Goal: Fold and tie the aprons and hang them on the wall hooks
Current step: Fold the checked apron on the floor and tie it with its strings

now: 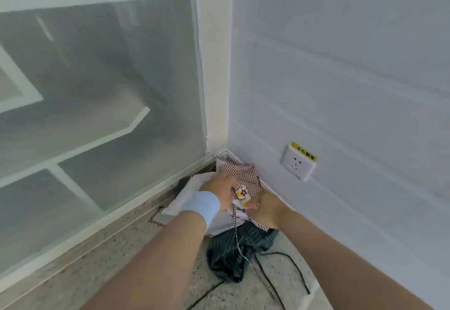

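A heap of aprons lies on the floor in the corner. On top is a red-checked apron (pixel 246 173) with a white lining and a flower print. Under it lies a dark striped apron (pixel 233 249) with black ties (pixel 289 261) trailing over the floor. My left hand (pixel 220 188), with a light blue wristband, reaches into the checked apron and its fingers are buried in the cloth. My right hand (pixel 265 208) is at the right side of the heap, its fingers hidden in the fabric.
A frosted glass partition (pixel 97 90) with a white frame stands on the left. A white wall (pixel 341 78) on the right carries a low socket (pixel 297 165) with a yellow warning label. The floor (pixel 121 249) is speckled stone.
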